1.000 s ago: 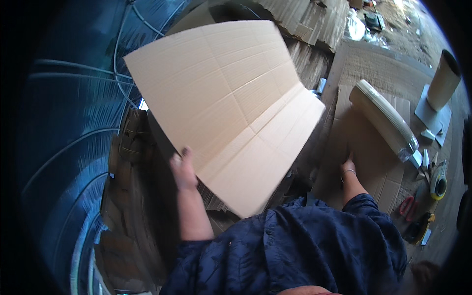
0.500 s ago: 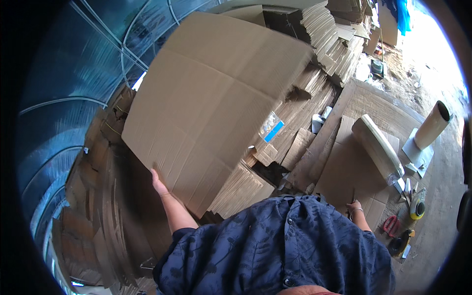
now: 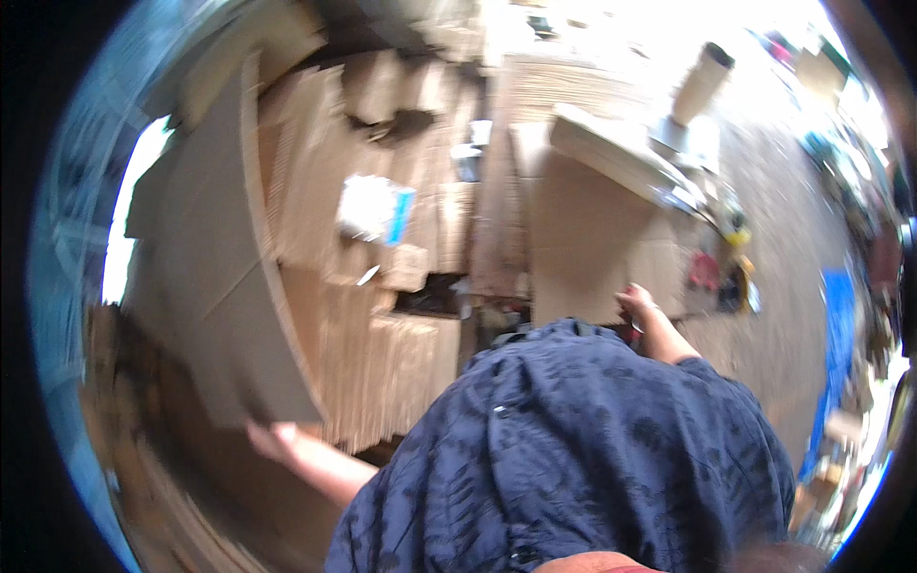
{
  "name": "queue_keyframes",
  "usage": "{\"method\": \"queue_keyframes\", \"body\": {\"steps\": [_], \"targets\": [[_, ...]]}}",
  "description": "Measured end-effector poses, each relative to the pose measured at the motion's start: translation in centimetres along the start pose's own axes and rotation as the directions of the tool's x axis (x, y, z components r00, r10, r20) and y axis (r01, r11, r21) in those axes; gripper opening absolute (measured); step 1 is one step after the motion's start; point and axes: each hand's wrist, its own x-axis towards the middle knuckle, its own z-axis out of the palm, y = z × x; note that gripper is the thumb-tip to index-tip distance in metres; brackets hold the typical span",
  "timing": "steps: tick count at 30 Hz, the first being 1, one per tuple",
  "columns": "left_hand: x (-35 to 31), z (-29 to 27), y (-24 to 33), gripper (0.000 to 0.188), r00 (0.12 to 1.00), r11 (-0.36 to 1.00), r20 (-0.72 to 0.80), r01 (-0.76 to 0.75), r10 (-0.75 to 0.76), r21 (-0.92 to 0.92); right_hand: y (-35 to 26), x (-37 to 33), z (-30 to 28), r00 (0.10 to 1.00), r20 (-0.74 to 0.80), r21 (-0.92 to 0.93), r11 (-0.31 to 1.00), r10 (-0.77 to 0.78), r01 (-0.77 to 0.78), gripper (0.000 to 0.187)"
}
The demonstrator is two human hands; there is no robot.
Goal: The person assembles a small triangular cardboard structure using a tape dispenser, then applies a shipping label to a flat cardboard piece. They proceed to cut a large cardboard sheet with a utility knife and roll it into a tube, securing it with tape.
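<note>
My left hand (image 3: 272,441) is at the lower edge of a large brown cardboard sheet (image 3: 205,286), gripping it with motion blur over the fingers. The sheet stands tilted at the left, with fold lines across it. My right hand (image 3: 638,298) is closed over the near part of a flat cardboard piece (image 3: 587,244) on the work surface. Something thin and dark shows at that hand, too blurred to name. A long pale wrapped roll or bundle (image 3: 611,158) lies across the far part of that piece.
Stacked cardboard (image 3: 382,368) fills the space between the sheet and the work surface, with a clear plastic bag (image 3: 373,208) on top. A cardboard tube (image 3: 702,84) stands far right. Red-handled scissors (image 3: 704,271) and a yellow tape roll (image 3: 735,234) lie right of the flat piece.
My view has swung to the right, blurring the picture. The sheet in my left hand has turned more edge-on and sits farther left. My right hand stays by the flat cardboard.
</note>
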Motion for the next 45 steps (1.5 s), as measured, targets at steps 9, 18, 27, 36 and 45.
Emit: {"method": "queue_keyframes", "body": {"steps": [9, 18, 27, 36, 45], "targets": [[3.2, 0.3, -1.1, 0.070, 0.913, 0.610, -0.385, 0.230, 0.134, 0.758, 3.9, 2.5, -5.7, 0.981, -0.194, 0.235, 0.971, 0.003, 0.043, 0.029], [-3.8, 19.5, 23.7, 0.030, 0.920, 0.916, 0.159, -0.379, 0.358, 0.130, 2.6, 12.1, -18.0, 0.877, -0.478, -0.224, 0.959, 0.050, -0.176, 0.061], [-22.5, 40.1, 30.2, 0.046, 0.108, 0.946, 0.961, -0.234, 0.253, -0.222, 0.0, 14.7, -24.2, 0.914, -0.405, -0.425, 0.888, -0.016, -0.173, 0.065], [-25.9, 52.5, 28.0, 0.047, -0.027, 0.996, 1.000, 0.089, 0.002, 0.000, -1.9, 16.2, -26.8, 0.865, -0.419, -0.404, 0.910, -0.276, 0.094, 0.072], [-22.3, 72.8, 18.1, 0.043, 0.476, 0.984, 0.864, 0.149, -0.162, 0.102, -29.6, 21.2, -40.9, -0.098, -0.347, -0.837, 0.261, -0.933, 0.481, 0.062]]}}
